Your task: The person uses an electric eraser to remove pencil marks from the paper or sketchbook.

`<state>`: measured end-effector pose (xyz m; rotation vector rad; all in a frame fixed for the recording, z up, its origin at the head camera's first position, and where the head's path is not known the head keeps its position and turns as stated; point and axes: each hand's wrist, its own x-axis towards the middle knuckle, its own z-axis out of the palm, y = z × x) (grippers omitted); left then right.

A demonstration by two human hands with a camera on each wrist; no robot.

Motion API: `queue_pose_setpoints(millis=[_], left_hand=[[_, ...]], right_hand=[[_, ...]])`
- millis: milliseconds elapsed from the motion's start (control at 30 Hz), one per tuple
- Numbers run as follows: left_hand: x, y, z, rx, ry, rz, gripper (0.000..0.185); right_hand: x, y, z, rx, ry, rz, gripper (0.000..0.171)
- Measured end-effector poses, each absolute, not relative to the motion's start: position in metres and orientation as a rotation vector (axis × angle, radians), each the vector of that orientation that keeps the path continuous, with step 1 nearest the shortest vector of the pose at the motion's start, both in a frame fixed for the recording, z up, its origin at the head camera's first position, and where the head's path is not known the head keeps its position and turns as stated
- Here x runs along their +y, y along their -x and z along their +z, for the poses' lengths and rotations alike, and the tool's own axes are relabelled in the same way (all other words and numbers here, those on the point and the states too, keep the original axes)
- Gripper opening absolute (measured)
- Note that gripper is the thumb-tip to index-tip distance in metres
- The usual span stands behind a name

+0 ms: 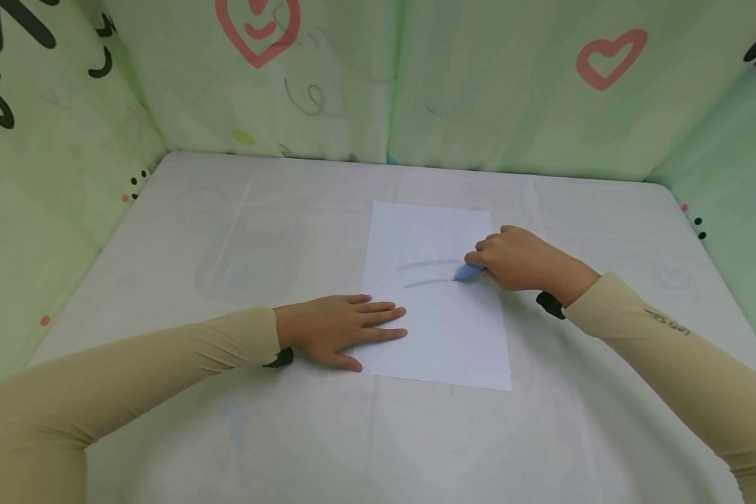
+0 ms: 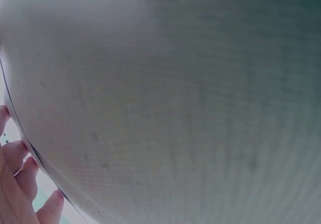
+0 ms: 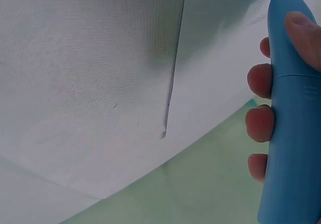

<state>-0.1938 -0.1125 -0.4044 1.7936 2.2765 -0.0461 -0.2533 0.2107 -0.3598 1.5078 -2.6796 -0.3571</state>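
A white sheet of paper [image 1: 441, 336] lies on the covered table, with two faint grey curved strokes [image 1: 427, 283] across its middle. My left hand [image 1: 337, 329] rests flat with spread fingers on the sheet's lower left edge. At the sheet's right side, my right hand [image 1: 519, 257] grips a thick blue pen-shaped tool [image 1: 470, 271]. Its thin tip points left, right at the end of the lower stroke. In the right wrist view the thumb and fingers wrap round the tool's long blue body [image 3: 296, 133]. Only some left fingers [image 2: 25, 179] show at the left wrist view's corner.
The table has a creased white cover [image 1: 277, 224] with rounded far corners. Green curtains [image 1: 479, 98] with hearts and dark marks hang behind it and along both sides. A dark wrist strap [image 1: 551, 305] shows under the right wrist.
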Motion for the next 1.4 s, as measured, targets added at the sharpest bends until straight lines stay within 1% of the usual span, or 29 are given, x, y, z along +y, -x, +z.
queue_pose_setpoints(millis=[400,667,933,1200,1400], left_hand=[[-0.1126,0.1937,-0.4037,2.277,-1.804,-0.026,0.07],[-0.113,0.1931,-0.4028,2.274,-1.809,-0.022,0.071],[-0.112,0.1934,-0.4034,2.276,-1.787,-0.047,0.071],[-0.1118,0.1939,-0.404,2.274,-1.788,-0.039,0.071],[-0.1122,0.1933,-0.4032,2.275,-1.779,-0.054,0.072]], right_hand=[[0.2058,0.2549,-0.3606,-2.654,-1.527,-0.329,0.018],[0.2065,0.2537,-0.3585,-2.704,-1.525,-0.351,0.014],[0.2065,0.2551,-0.3624,-2.657,-1.527,-0.325,0.017],[0.2058,0.2543,-0.359,-2.701,-1.514,-0.329,0.014],[0.2063,0.2536,-0.3586,-2.707,-1.513,-0.339,0.016]])
